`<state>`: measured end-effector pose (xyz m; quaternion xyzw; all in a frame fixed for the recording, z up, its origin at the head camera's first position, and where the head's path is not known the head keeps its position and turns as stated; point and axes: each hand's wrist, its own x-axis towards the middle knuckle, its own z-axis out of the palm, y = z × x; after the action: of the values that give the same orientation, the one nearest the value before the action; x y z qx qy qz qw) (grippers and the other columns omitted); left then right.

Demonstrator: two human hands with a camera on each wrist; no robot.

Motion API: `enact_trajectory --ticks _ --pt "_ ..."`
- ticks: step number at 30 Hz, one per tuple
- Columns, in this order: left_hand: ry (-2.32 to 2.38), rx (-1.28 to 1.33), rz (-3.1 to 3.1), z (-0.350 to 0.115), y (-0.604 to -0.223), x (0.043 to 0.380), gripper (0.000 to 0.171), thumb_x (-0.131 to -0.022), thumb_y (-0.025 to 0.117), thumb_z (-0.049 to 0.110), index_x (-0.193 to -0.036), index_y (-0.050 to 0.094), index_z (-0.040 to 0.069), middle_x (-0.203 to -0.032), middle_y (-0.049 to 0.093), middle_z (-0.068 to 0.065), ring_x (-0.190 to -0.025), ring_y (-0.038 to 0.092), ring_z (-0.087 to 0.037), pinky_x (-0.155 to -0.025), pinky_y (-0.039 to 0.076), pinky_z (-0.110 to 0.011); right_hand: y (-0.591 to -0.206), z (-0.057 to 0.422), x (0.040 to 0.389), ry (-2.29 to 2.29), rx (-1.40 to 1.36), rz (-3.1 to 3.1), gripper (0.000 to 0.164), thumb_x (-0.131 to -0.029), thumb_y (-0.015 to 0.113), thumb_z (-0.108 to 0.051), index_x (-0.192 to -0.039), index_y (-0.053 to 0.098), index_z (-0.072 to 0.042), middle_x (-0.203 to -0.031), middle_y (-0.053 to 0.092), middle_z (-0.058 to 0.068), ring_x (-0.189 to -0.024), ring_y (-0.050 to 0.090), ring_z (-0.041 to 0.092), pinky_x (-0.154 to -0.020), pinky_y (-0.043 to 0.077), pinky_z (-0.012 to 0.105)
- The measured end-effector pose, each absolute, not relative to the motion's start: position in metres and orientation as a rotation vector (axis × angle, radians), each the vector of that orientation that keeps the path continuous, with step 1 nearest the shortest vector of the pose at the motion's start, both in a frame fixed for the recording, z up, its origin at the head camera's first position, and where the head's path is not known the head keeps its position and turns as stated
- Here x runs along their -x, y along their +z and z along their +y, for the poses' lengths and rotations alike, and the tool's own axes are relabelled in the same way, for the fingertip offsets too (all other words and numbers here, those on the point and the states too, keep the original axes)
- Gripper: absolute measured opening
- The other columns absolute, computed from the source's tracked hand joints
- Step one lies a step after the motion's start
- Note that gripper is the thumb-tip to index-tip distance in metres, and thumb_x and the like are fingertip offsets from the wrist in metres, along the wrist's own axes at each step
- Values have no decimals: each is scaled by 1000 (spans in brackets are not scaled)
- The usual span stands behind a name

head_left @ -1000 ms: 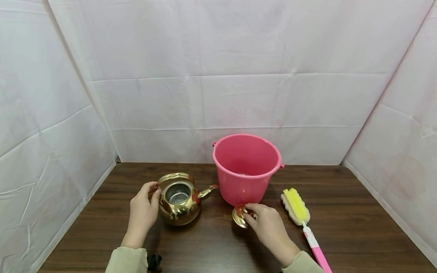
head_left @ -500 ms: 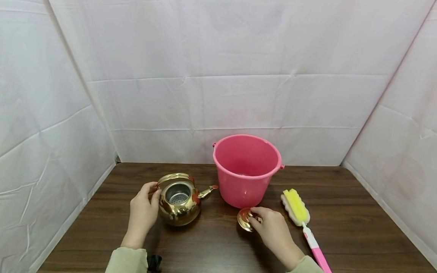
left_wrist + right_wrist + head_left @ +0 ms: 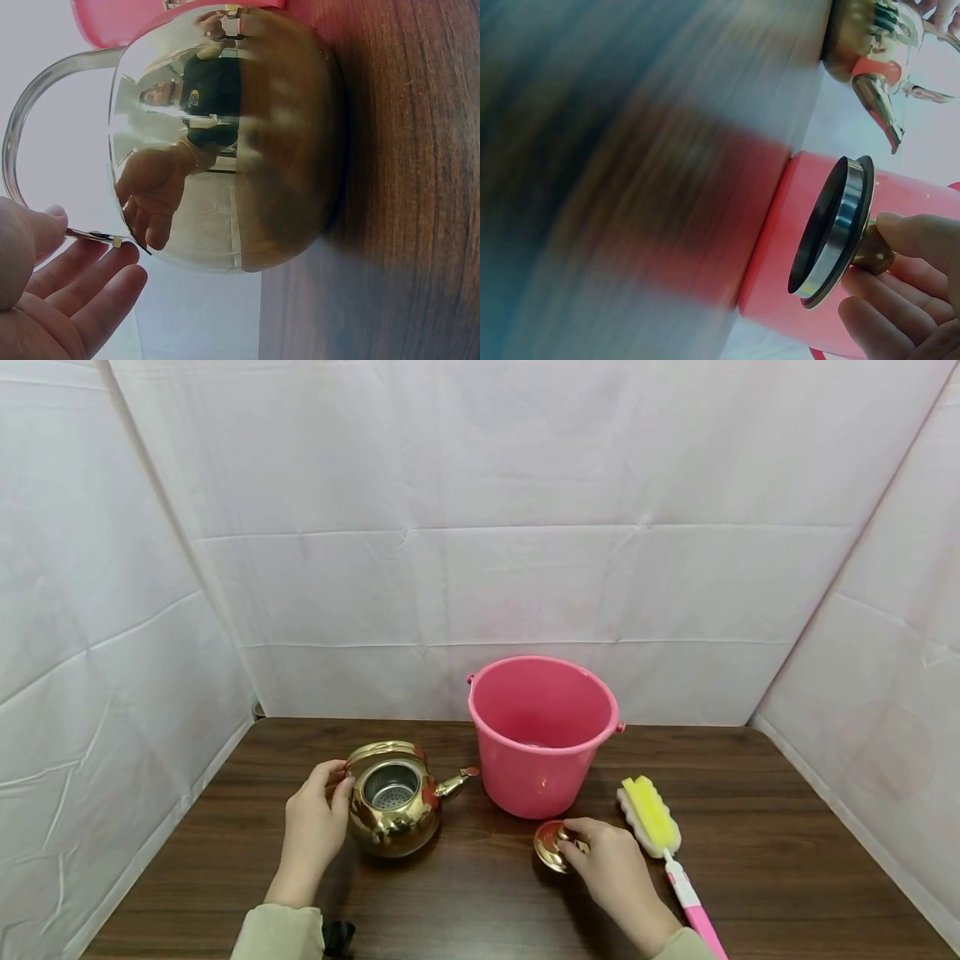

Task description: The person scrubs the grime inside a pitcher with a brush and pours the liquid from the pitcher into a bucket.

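Note:
A shiny gold teapot (image 3: 395,827) stands lidless on the dark wooden table, with a perforated metal strainer (image 3: 392,787) showing in its mouth and its spout toward the bucket. My left hand (image 3: 317,818) pinches the lower end of the teapot's arched handle (image 3: 46,82) between thumb and fingers. The round gold lid (image 3: 551,847) is in my right hand (image 3: 611,870), which pinches its knob (image 3: 874,249). In the right wrist view the lid hangs above the table, its silver inner rim (image 3: 832,247) facing down. It is in front of the bucket.
A pink bucket (image 3: 536,777) stands behind the lid, right of the teapot. To its right lies a brush with a yellow and white sponge head (image 3: 651,814) and a pink handle (image 3: 705,931). White sheets (image 3: 480,568) hang round the table (image 3: 450,914). A small black item (image 3: 339,935) sits by the left sleeve.
My right hand has carried the lid a little to the right and toward me, away from the teapot. The left hand and teapot have kept their place.

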<state>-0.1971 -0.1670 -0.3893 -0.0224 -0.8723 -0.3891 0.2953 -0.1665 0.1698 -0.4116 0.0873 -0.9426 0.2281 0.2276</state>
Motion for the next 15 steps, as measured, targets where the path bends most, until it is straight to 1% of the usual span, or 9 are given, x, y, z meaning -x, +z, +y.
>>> enact_trajectory --ticks 9,15 --pt "-1044 48 -2331 -167 -389 197 21 -92 59 3 -112 59 -3 -102 67 -23 -90 67 -37 -74 55 -48 -413 178 167 664 -218 -2632 18 -70 80 -8 -87 74 -8 -80 73 1 -71 66 12 -63 54 30" --pt "-1045 46 -2327 -167 -389 198 21 -92 59 3 -112 59 -3 -101 67 -23 -90 67 -37 -75 54 -48 -413 180 167 662 -187 -2680 17 -70 80 -9 -86 73 -8 -80 72 1 -73 65 12 -64 53 31"
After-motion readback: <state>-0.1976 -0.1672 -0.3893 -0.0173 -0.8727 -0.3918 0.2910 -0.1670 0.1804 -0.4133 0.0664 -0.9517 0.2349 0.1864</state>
